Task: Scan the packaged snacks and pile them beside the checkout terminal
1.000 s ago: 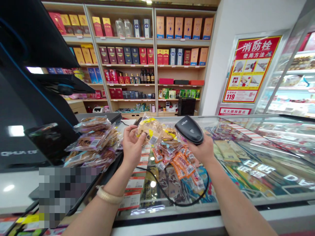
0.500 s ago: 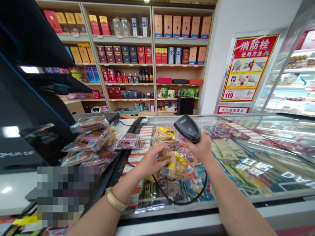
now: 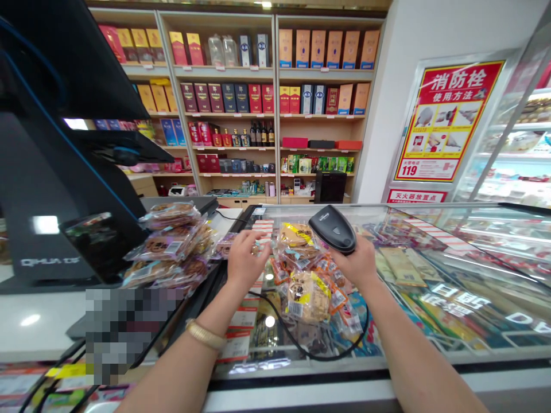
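My right hand (image 3: 357, 261) is wrapped round the handle of a black barcode scanner (image 3: 333, 228), held above the glass freezer top. My left hand (image 3: 247, 258) is off the packets, fingers spread and curved, beside a purple-edged snack packet (image 3: 222, 246) that it partly covers. Between my hands lies a clear packet of flat biscuits with a yellow stripe (image 3: 307, 295), its barcode facing up. Behind it sits another yellow-striped biscuit packet (image 3: 296, 236). Small orange-and-white wrapped snacks (image 3: 338, 287) lie around them. The scanner's black cable (image 3: 301, 349) loops in front.
A pile of bagged biscuits (image 3: 170, 244) is stacked at the left, next to a black checkout terminal (image 3: 55, 189). Under the glass freezer lid (image 3: 430, 229) are packaged goods. Shelves of boxed bottles (image 3: 275, 117) stand behind, with a red fire-hydrant poster (image 3: 450, 120) on the right wall.
My left hand has let go of the front yellow-striped biscuit packet and moved left and up, its fingers opening. The packet stays on the glass. My right hand still holds the scanner.
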The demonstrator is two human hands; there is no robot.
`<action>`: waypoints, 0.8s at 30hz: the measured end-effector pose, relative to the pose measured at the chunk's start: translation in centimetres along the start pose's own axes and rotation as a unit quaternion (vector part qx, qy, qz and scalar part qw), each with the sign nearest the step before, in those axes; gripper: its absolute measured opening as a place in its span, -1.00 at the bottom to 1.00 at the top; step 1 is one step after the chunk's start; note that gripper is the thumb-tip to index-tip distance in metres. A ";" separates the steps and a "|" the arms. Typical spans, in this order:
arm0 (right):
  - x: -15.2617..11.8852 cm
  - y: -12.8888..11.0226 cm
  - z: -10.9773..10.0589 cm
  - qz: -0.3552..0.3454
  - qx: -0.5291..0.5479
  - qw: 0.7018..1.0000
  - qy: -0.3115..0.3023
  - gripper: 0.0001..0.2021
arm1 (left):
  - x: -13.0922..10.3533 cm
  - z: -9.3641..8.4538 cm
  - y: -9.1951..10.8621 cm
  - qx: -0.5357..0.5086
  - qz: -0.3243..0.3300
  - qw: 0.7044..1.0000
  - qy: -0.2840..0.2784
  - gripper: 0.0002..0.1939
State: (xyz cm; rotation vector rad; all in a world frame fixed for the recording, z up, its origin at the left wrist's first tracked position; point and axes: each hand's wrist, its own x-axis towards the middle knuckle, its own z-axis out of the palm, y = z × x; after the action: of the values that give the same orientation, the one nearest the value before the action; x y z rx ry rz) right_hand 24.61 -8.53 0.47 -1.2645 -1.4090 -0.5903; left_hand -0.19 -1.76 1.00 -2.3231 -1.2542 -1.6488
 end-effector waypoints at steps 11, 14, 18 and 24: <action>0.0 0.2 0.1 -0.025 0.005 1.000 -0.006 -0.82 | 1.2 -2.2 -4.0 0.408 -0.236 0.871 -0.138 -0.35; 0.0 0.0 0.1 -0.019 0.006 1.000 -0.013 -0.80 | 1.3 -2.3 -4.0 0.405 -0.247 0.865 -0.166 -0.30; -0.1 -0.1 0.0 -0.020 0.004 0.999 -0.027 -0.82 | 1.5 -2.6 -3.8 0.373 -0.247 0.884 -0.133 -0.29; -0.2 -0.4 0.0 -0.015 0.016 0.999 -0.035 -0.83 | 1.8 -2.5 -4.5 0.196 -0.235 0.952 -0.019 -0.40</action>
State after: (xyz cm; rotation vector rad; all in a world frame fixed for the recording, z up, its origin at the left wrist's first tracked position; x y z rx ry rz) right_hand 24.26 -8.70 0.41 -1.2516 -1.4908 -0.5471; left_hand -4.72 1.26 1.73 -1.9224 -2.0474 -1.2789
